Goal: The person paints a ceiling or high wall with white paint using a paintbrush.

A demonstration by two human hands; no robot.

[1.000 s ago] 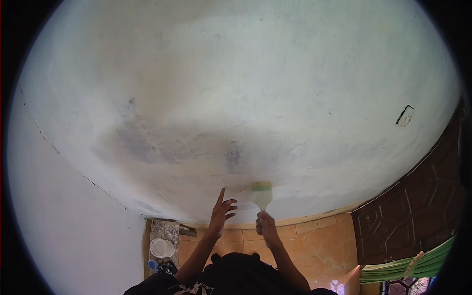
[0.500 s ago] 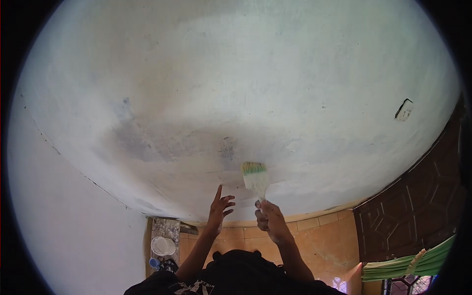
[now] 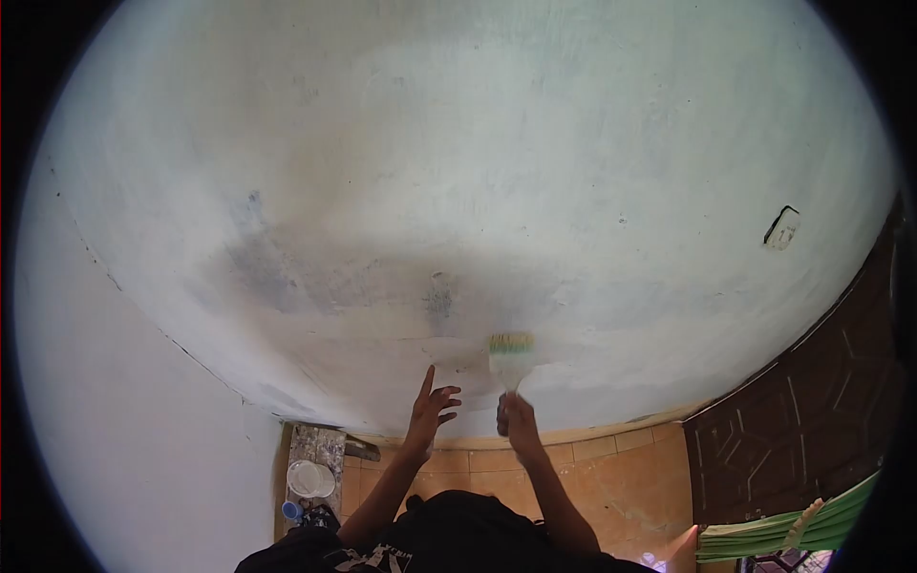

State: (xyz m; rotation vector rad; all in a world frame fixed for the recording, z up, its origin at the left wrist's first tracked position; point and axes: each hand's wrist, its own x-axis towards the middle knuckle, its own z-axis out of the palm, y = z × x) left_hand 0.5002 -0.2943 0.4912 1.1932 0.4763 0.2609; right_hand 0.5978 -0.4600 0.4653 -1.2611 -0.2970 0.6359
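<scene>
My right hand (image 3: 517,423) is closed round the handle of a wide paintbrush (image 3: 511,361), whose pale body ends in yellow-green bristles pointing up. The bristles lie over the lower part of the white, patchy wall (image 3: 592,172); whether they touch it cannot be made out. To the left of the brush, my left hand (image 3: 432,415) is raised near the wall with its fingers apart and the index finger pointing up. It holds nothing. A dark smudge (image 3: 439,296) marks the wall above my hands.
A paint-spotted bench (image 3: 325,445) at the lower left holds a white tub (image 3: 310,478) and a blue cup (image 3: 291,510). Orange tiles (image 3: 611,487) cover the floor. A brown door (image 3: 764,430) and green curtain (image 3: 764,541) stand right; a switch plate (image 3: 783,229) is on the wall.
The brush and my right hand have shifted a little, the bristles moving right and down, and the brush now stands more upright. My left hand keeps nearly the same pose.
</scene>
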